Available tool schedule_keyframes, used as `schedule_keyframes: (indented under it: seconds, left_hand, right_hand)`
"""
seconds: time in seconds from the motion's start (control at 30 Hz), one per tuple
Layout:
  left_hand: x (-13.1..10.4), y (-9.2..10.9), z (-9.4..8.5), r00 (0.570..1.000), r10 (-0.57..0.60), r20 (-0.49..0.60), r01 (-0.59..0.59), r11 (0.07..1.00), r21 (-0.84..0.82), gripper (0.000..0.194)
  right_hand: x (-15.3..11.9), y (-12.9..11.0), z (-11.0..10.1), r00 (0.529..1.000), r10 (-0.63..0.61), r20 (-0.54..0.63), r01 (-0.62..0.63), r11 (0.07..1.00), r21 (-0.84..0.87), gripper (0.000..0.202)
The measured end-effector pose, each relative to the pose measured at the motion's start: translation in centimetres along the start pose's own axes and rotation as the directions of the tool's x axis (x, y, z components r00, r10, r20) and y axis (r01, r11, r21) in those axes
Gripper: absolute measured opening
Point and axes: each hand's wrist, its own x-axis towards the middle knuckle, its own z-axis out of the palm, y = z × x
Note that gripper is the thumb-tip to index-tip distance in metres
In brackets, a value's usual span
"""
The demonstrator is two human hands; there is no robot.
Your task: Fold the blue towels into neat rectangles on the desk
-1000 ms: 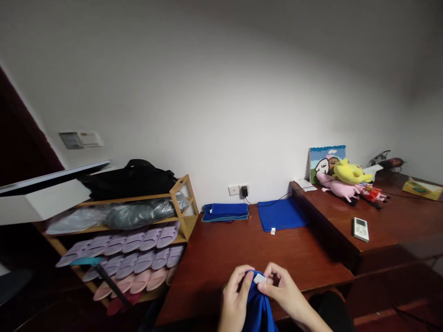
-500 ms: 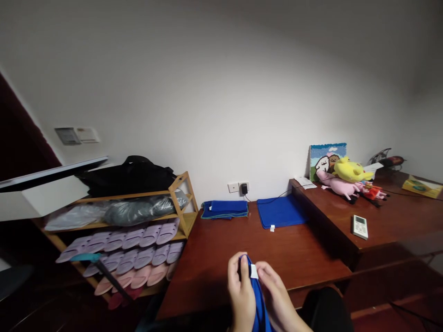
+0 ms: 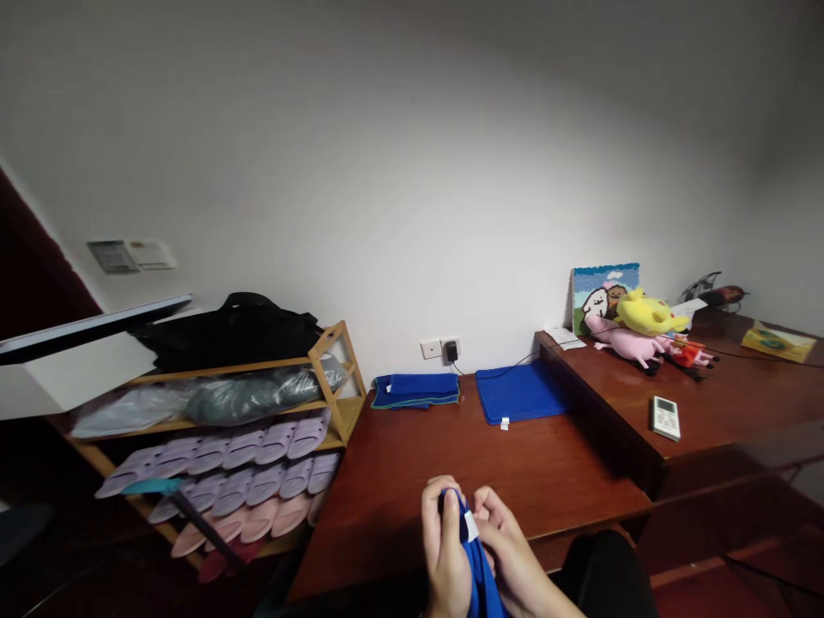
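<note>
1. Hanging from the left hand (image 3: 447, 549), the held cloth (image 3: 481, 584) is trailing down toward the near side, its lower end lying out of my view.
2. Its long axis is running from the upper, far end at the pinch to the lower, near end, slanting slightly right; the fabric is bunching into narrow folds between the two hands.
3. The left hand's grip is pinching the upper end, thumb pressing on the fabric, fingers curling behind it.
4. The right hand (image 3: 508, 549) is resting just to the right, its thumb beside the white tag (image 3: 471, 526); whether that grip is pinching the fabric or merely touching it, I cannot tell.
5. The left hand is sitting nearer the upper end, and the tag is showing between the two thumbs.
6. Both hands are hovering at the near side of the counter (image 3: 386, 481); how high, I cannot judge.
7. Well apart on the far side, a folded cloth (image 3: 421, 390) is lying toward the left and a flat cloth (image 3: 521, 392) toward the right.
</note>
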Motion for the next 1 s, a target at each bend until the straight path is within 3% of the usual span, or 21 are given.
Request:
schedule_keyframes:
  seconds: [0.13,0.23,0.3,0.37,0.47,0.57,0.67,0.77,0.9,1.0]
  left_hand:
    - [0.6,0.3,-0.2,1.0,-0.027,0.011,0.027,1.0,0.006,0.038]
    - [3.1,0.7,-2.0,0.993,0.033,-0.113,-0.029,0.999,0.039,0.039]
    - [5.9,1.3,-4.5,0.971,0.104,-0.217,-0.086,0.992,0.093,0.041]
    - [9.1,2.0,-8.1,0.943,0.169,-0.288,-0.13,0.98,0.151,0.043]
    - [13.7,3.2,-14.1,0.903,0.174,-0.393,-0.118,0.979,0.164,0.055]
    - [16.6,4.0,-19.1,0.902,0.113,-0.417,-0.029,0.979,0.201,0.067]
    - [17.5,4.5,-21.8,0.894,0.074,-0.443,0.043,0.968,0.247,0.074]
    - [17.2,5.3,-22.3,0.919,0.063,-0.388,0.074,0.941,0.329,0.077]
    - [16.8,5.5,-22.7,0.942,0.058,-0.329,0.095,0.898,0.429,0.071]
    - [17.9,3.8,-24.0,0.948,0.039,-0.316,0.114,0.886,0.45,0.063]
  right_hand:
    - [0.5,0.4,-0.8,1.0,-0.015,-0.023,0.013,0.996,-0.084,0.047]
    - [0.9,-2.3,-3.0,0.985,-0.167,-0.037,0.141,0.915,-0.379,0.043]
    - [0.8,-5.6,-5.7,0.925,-0.379,-0.012,0.278,0.7,-0.657,0.037]
    - [0.4,-9.5,-9.1,0.813,-0.58,0.045,0.331,0.396,-0.856,0.031]
    - [-1.0,-14.9,-14.4,0.71,-0.693,0.128,0.232,0.058,-0.971,0.033]
    - [-3.0,-18.3,-18.6,0.66,-0.736,0.15,0.069,-0.14,-0.988,0.035]
    - [-4.9,-19.8,-21.2,0.622,-0.765,0.167,-0.036,-0.24,-0.97,0.036]
    - [-6.4,-20.4,-22.6,0.614,-0.772,0.168,-0.082,-0.274,-0.958,0.039]
    - [-7.5,-20.7,-24.0,0.681,-0.698,0.22,-0.017,-0.315,-0.949,0.04]
    - [-7.0,-20.7,-24.7,0.717,-0.648,0.255,0.04,-0.327,-0.944,0.038]
